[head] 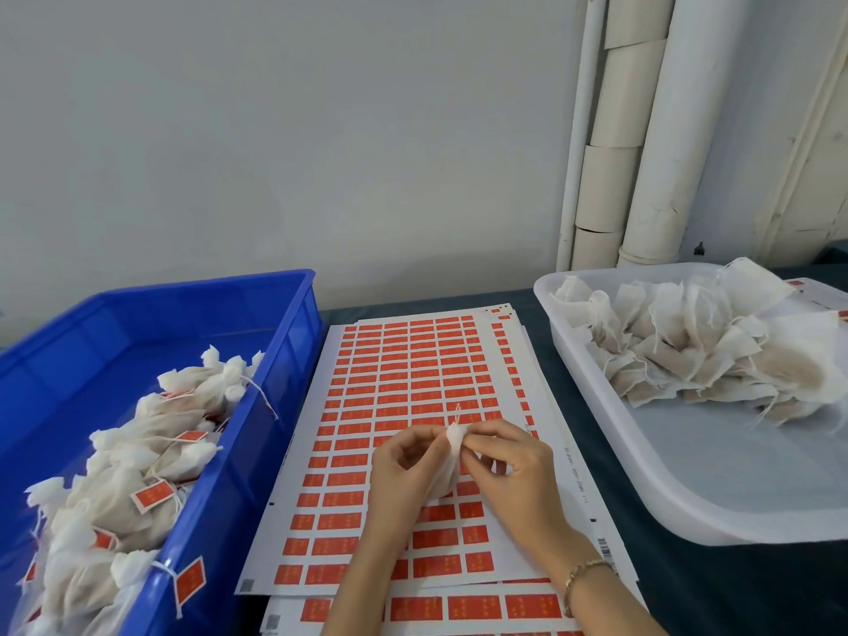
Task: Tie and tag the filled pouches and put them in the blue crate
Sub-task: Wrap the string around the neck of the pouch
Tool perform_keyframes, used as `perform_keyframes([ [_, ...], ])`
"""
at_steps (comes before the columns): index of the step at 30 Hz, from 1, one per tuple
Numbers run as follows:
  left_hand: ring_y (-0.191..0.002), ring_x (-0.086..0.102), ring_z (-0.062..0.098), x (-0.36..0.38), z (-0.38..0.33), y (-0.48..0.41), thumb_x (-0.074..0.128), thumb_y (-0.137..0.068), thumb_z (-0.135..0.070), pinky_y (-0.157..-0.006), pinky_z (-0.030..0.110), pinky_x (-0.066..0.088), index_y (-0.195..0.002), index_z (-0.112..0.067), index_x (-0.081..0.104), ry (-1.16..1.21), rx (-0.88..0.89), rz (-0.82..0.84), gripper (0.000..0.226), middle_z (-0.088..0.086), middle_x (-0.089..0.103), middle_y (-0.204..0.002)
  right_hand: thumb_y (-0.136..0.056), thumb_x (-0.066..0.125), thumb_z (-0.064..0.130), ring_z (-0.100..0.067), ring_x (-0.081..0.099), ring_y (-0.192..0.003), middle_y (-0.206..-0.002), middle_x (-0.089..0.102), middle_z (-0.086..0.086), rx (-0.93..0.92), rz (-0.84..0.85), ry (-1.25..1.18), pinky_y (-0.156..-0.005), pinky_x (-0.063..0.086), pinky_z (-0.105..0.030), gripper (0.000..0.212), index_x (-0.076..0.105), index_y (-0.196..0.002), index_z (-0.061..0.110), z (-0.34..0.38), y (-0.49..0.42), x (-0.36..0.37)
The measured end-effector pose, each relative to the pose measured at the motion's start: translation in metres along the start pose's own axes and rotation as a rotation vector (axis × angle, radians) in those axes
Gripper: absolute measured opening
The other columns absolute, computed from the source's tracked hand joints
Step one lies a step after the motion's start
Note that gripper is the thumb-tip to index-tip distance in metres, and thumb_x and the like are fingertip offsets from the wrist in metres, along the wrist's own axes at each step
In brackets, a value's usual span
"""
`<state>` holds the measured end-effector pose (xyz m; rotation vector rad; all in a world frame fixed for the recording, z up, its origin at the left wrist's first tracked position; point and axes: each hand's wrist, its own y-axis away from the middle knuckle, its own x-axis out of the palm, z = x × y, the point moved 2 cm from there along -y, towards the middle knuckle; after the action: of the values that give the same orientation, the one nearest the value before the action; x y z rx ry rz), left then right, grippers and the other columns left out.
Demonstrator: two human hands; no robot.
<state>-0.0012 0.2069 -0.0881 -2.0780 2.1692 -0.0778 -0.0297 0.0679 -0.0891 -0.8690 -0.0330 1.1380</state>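
Dark table, one blue crate, one white tray, two hands' grip pinching one pouch.

Both hands meet over a stack of white sheets printed with rows of red rectangular labels. The left hand and right hand pinch the gathered neck of 1 small white mesh pouch. A blue plastic crate of tagged pouches sits left; a white plastic tray of untied pouches sits right.
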Motion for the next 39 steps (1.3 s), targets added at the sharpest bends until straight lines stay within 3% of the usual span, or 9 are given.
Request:
perform_keyframes([
  [9,-0.085,0.068,0.014,0.003,-0.001,0.001,0.068,-0.087,-0.02,-0.069,0.019,0.055,-0.088,-0.023,0.075,-0.007,0.011,0.026,0.008,-0.007,0.074,-0.084,-0.078,0.072,0.027,-0.002,0.065,-0.083,-0.1,0.071,0.011,0.07,-0.004,0.034,-0.073,0.055,-0.015,0.025,0.075,-0.102,0.021,-0.002,-0.001,0.001],
  [15,-0.084,0.066,0.016,0.003,0.0,0.0,0.067,-0.088,-0.023,-0.071,0.021,0.055,-0.086,-0.021,0.074,-0.032,0.036,0.025,0.008,-0.006,0.072,-0.082,-0.079,0.074,0.029,0.0,0.063,-0.074,-0.096,0.066,0.02,0.157,0.037,0.081,-0.066,0.049,-0.006,0.02,0.073,-0.099,0.028,-0.004,-0.002,0.002],
  [20,-0.083,0.067,0.006,0.004,-0.002,0.002,0.069,-0.086,-0.023,-0.063,0.011,0.051,-0.089,-0.028,0.071,-0.024,0.022,-0.006,0.005,-0.014,0.071,-0.082,-0.081,0.072,0.031,-0.003,0.062,-0.07,-0.091,0.059,0.026,0.184,0.062,0.099,-0.064,0.046,-0.004,0.015,0.067,-0.094,0.033,-0.005,-0.003,0.003],
  [22,-0.085,0.066,0.002,0.003,-0.003,0.001,0.069,-0.087,-0.024,-0.06,0.011,0.051,-0.099,-0.032,0.065,0.0,0.014,-0.029,0.015,-0.018,0.07,-0.085,-0.082,0.072,0.031,-0.001,0.063,-0.073,-0.09,0.057,0.031,0.168,0.065,0.088,-0.062,0.046,-0.003,0.017,0.063,-0.094,0.039,-0.003,-0.003,0.004],
  [25,-0.092,0.065,0.002,0.002,-0.006,0.001,0.061,-0.09,-0.033,-0.065,0.011,0.051,-0.1,-0.035,0.066,0.015,0.054,-0.019,0.012,-0.019,0.069,-0.093,-0.084,0.066,0.035,0.008,0.058,-0.091,-0.087,0.053,0.041,0.133,0.079,0.034,-0.065,0.043,0.002,0.022,0.054,-0.095,0.049,0.001,-0.003,0.005],
  [28,-0.096,0.066,0.009,0.006,-0.008,0.003,0.059,-0.091,-0.04,-0.072,0.017,0.054,-0.106,-0.03,0.068,0.046,0.109,0.067,0.02,-0.012,0.07,-0.099,-0.086,0.057,0.043,0.008,0.057,-0.095,-0.091,0.054,0.04,0.112,0.11,-0.002,-0.068,0.047,-0.002,0.017,0.052,-0.099,0.053,0.0,-0.003,0.007],
  [31,-0.091,0.068,0.019,0.01,-0.009,0.005,0.067,-0.084,-0.031,-0.071,0.024,0.058,-0.106,-0.025,0.068,0.008,0.164,0.098,0.022,-0.005,0.071,-0.095,-0.086,0.063,0.035,0.008,0.057,-0.096,-0.094,0.054,0.043,0.107,0.14,-0.027,-0.068,0.047,-0.001,0.027,0.05,-0.095,0.057,-0.002,-0.002,0.008],
  [34,-0.077,0.068,0.021,0.01,-0.008,0.004,0.068,-0.086,-0.022,-0.063,0.024,0.057,-0.097,-0.025,0.068,-0.016,0.182,0.07,0.012,-0.002,0.07,-0.082,-0.088,0.064,0.029,0.008,0.057,-0.096,-0.094,0.055,0.038,0.114,0.168,-0.043,-0.069,0.048,-0.003,0.03,0.051,-0.095,0.054,-0.004,-0.001,0.01],
  [39,-0.078,0.065,0.018,0.007,-0.004,0.002,0.067,-0.086,-0.028,-0.065,0.023,0.056,-0.096,-0.024,0.067,-0.015,0.163,0.024,0.01,-0.004,0.068,-0.083,-0.091,0.06,0.03,0.008,0.057,-0.092,-0.093,0.058,0.03,0.144,0.117,-0.037,-0.069,0.049,-0.005,0.019,0.051,-0.095,0.046,-0.004,-0.004,0.008],
])
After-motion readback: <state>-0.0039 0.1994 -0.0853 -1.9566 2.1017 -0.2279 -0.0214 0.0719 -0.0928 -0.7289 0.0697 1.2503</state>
